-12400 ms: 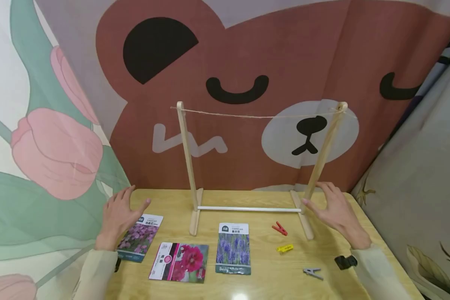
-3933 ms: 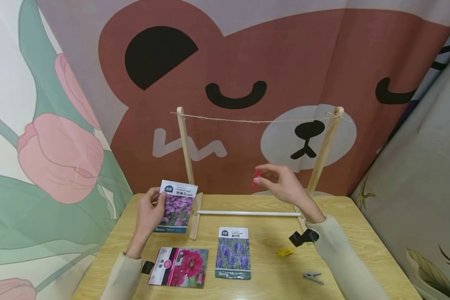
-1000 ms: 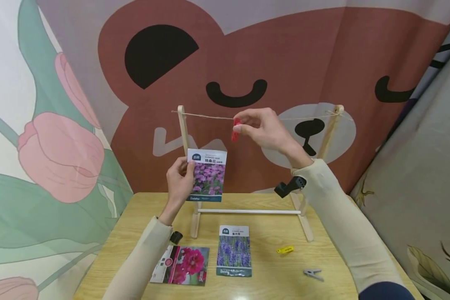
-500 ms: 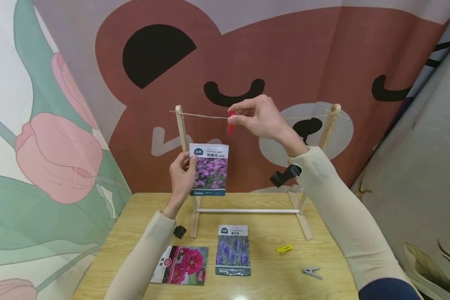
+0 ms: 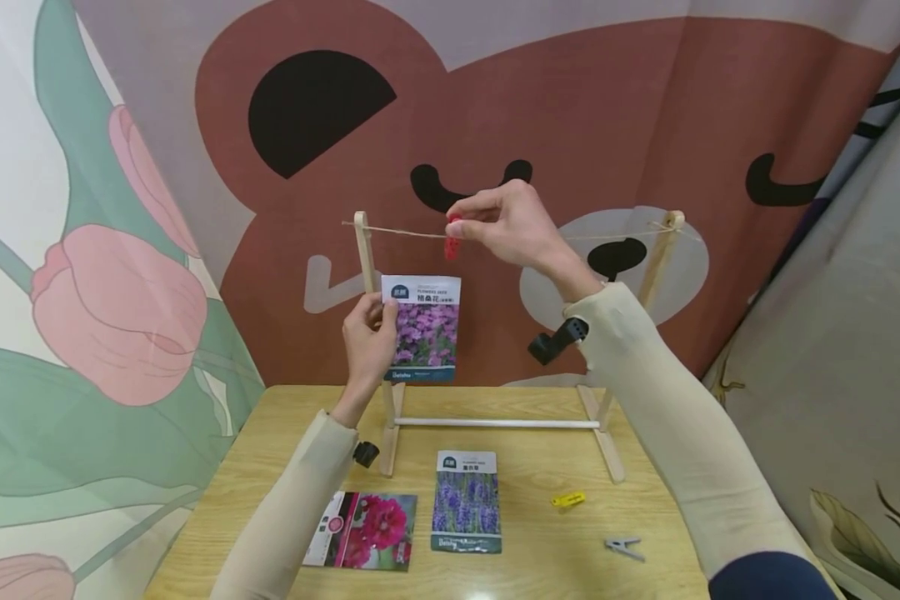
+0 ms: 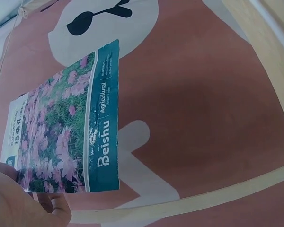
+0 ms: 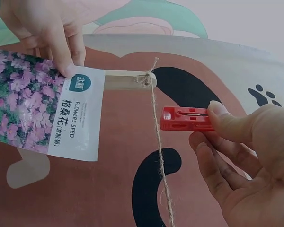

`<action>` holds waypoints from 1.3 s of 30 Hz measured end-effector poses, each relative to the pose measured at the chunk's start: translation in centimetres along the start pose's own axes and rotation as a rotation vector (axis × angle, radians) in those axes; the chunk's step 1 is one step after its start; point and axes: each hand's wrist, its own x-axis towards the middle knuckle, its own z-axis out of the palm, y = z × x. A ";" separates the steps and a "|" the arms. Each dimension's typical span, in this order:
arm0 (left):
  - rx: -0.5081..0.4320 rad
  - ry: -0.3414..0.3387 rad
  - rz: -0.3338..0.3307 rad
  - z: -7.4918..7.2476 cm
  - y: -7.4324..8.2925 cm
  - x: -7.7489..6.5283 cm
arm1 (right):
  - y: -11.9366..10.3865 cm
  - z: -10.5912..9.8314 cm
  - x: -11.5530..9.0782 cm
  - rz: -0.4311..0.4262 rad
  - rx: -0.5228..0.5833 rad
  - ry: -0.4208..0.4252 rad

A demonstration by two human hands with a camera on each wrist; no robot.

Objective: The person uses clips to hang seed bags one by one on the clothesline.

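Observation:
My left hand [image 5: 370, 340] pinches the left edge of a flower seed packet [image 5: 423, 333] with pink-purple blooms. The packet hangs upright in the air, below the twine [image 5: 408, 232] strung across a wooden frame [image 5: 365, 258]. My right hand [image 5: 516, 227] pinches a red clothespin [image 5: 452, 242] between thumb and fingers, close to the twine. In the right wrist view the clothespin [image 7: 187, 119] points at the twine [image 7: 162, 165]; whether they touch I cannot tell. There the packet's white top [image 7: 80, 113] lies on the twine's other side, apart from the clothespin.
On the wooden table [image 5: 525, 533] lie a seed packet with purple spikes [image 5: 465, 504] and one with magenta flowers [image 5: 375, 529]. A yellow clothespin [image 5: 568, 499] and a grey clothespin [image 5: 625, 547] lie at the right. A white rod [image 5: 495, 423] joins the frame's feet.
Since 12.4 s ago both hands have picked up things: the packet and the red clothespin. Over the last second the packet has risen toward the twine, and the clothespin has moved left and up.

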 end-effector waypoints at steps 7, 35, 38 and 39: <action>-0.025 0.002 -0.026 0.3 0.5 0.4 | -0.2 0.3 0.4 0.001 0.056 0.035; -0.045 0.013 0.002 0.8 1.7 1.9 | -0.5 1.3 1.6 -0.032 -0.033 0.164; -0.040 0.007 0.009 0.9 1.8 2.1 | -0.4 1.3 1.8 -0.028 -0.026 0.162; -0.041 0.006 0.012 1.0 1.8 2.1 | -0.4 1.3 1.9 -0.027 -0.023 0.159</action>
